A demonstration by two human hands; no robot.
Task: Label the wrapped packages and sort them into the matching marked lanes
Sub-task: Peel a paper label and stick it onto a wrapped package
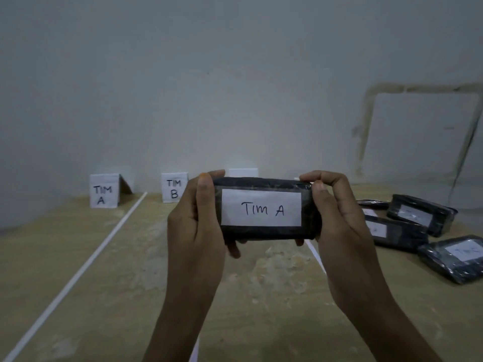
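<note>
a tan tabletop (78, 257) crossed by white lane strips (78, 273) meets a bare grey wall (235, 74). the left hand (194, 226) and right hand (337, 220) hold a black wrapped package (261, 232) above the table, fingers curled round its ends. its label (261, 208) reads "tim a". beyond the fingers to the left stand the "tim a" card (104, 190) and the "tim b" card (173, 187). to their right lie more packages (420, 215).
</note>
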